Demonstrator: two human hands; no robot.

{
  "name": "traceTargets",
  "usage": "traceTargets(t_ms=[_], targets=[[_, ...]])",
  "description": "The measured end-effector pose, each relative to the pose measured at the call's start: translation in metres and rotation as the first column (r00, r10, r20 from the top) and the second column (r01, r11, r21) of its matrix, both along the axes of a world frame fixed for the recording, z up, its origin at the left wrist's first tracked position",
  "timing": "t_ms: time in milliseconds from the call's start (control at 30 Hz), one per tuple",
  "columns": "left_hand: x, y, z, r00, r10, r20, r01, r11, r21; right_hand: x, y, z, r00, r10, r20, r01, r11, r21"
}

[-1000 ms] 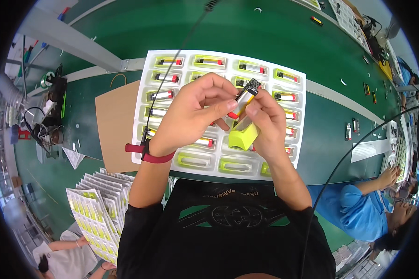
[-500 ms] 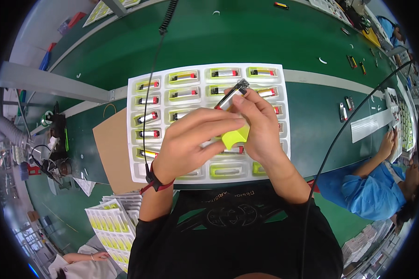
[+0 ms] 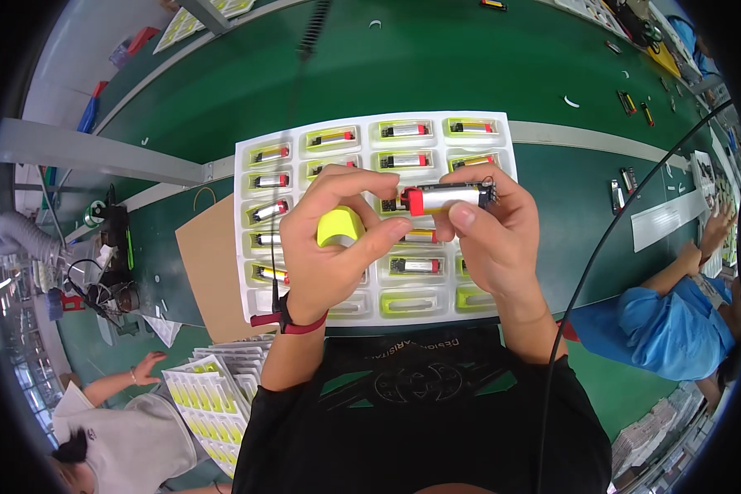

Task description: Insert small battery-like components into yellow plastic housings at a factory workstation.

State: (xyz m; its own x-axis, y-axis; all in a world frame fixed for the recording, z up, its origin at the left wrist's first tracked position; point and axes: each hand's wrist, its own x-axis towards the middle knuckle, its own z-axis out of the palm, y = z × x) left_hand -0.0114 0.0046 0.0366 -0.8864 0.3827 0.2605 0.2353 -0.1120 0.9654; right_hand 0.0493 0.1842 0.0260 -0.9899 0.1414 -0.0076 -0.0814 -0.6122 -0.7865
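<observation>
My right hand (image 3: 506,235) pinches a silver cylindrical battery (image 3: 451,198) between thumb and fingers. The battery lies level, its red end toward the left and its dark end with thin wires toward the right. In my left hand (image 3: 317,255), curled fingers keep a bright yellow-green case (image 3: 340,222) against the palm. The left thumb and index finger reach the battery's red end; whether they touch it, I cannot tell. Beneath both hands lies a white compartment tray (image 3: 368,132) with similar batteries in yellow-green shells; some front compartments hold shells without batteries.
Brown cardboard (image 3: 210,272) lies left of the tray. Loose batteries (image 3: 617,196) and a white strip (image 3: 663,221) are at the right. A black cable (image 3: 589,251) crosses the right side. Stacked trays (image 3: 210,395) stand lower left. A co-worker in blue (image 3: 675,329) sits at right.
The battery has turned from a steep slant to level, its red end still leftward. My hands have moved apart, and the yellow-green case now sits in my left palm.
</observation>
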Motion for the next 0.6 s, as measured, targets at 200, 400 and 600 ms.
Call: traceTargets(t_ms=[200,400,600], targets=[[-0.006,0.004,-0.003,0.96,-0.068,-0.273,0.046,0.995,-0.085,-0.004,0.004,-0.005,0.994,0.006,-0.11,-0.004,1.0,0.021],[-0.01,0.005,0.001,0.987,-0.115,0.117,0.093,0.98,0.174,-0.008,0.011,0.004,0.984,0.126,-0.128,-0.117,0.99,0.076],[-0.022,-0.001,0.016,0.934,-0.322,0.156,0.325,0.946,0.012,0.003,0.02,0.011,0.967,0.203,-0.156,-0.16,0.955,0.249]])
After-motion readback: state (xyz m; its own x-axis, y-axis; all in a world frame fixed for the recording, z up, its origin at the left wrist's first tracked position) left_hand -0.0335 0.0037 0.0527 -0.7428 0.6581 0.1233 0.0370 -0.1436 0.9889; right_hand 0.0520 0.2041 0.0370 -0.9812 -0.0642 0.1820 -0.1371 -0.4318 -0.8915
